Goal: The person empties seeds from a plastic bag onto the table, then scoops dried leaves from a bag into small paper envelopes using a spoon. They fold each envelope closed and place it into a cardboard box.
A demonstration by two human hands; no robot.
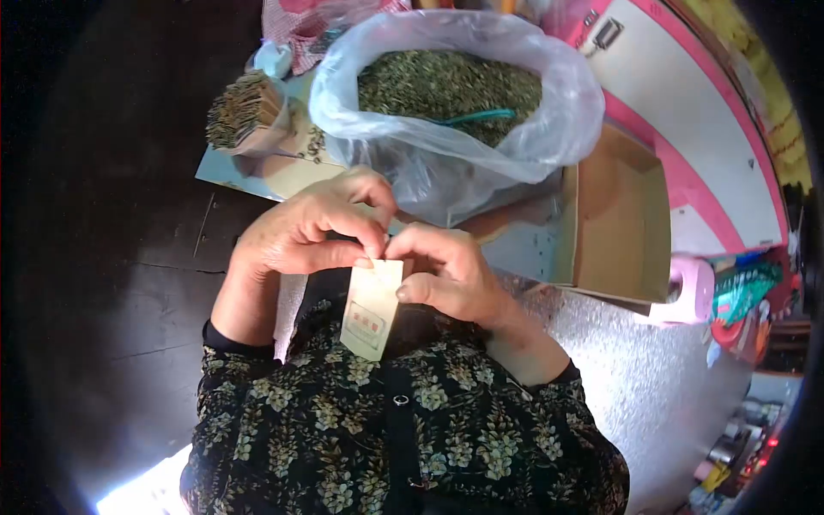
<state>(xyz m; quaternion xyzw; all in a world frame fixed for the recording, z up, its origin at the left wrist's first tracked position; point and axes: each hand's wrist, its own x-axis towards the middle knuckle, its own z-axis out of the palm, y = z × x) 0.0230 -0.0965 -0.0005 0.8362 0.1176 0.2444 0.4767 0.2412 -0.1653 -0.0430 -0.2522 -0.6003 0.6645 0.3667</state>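
Between my two hands hangs a small cream paper packet (369, 313) with red print in a frame, in front of my flowered top. The fingertips of my left hand (313, 227) pinch its upper edge. On the other side, the thumb and bent fingers of my right hand (442, 270) close on the upper right corner. Just beyond my hands stands a clear plastic bag (562, 94), wide at the mouth, full of dried green leafy bits (412, 86). A teal strip-like tool (481, 116) lies on the leaves.
Left of the bag, a bundle of filled paper packets (249, 112) stands on a board (223, 172), with small dark bits nearby. An open cardboard box (622, 215) is at the right, beside a pink jug (691, 287). A white and pink cabinet (687, 94) stands behind.
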